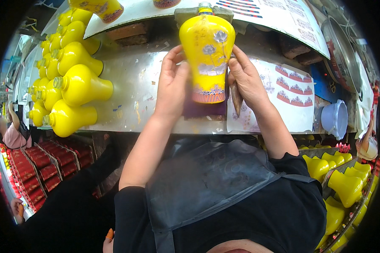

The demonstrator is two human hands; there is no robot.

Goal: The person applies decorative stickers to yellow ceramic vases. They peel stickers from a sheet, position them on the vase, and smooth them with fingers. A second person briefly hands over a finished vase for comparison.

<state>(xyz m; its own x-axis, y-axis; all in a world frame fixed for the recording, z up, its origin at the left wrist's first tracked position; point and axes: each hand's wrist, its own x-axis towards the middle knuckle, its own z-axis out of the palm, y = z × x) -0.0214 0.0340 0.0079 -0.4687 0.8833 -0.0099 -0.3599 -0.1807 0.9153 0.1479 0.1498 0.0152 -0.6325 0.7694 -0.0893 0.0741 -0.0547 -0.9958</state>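
A yellow vase-shaped bottle point(217, 29) lies on its back, with purple lotus flowers on its body and a patterned band round its base. Its glass neck rests on a grey block point(185, 15). My left hand point(171, 84) grips the left side, fingertips partly hidden behind the bottle. On the opposite side my right hand point(250, 82) closes on the bottle, thumb against its edge. A thin brown pointed piece point(235, 99), perhaps a scraper, hangs under my right palm; its upper end is hidden.
Yellow bottles point(83, 85) lie stacked at the left. Printed decal sheets point(294, 103) lie right of my hands, beside a pale blue bucket point(334, 119). A white board point(283, 21) crosses the back. More yellow bottles point(346, 185) fill a rack at lower right. Other people are at the edges.
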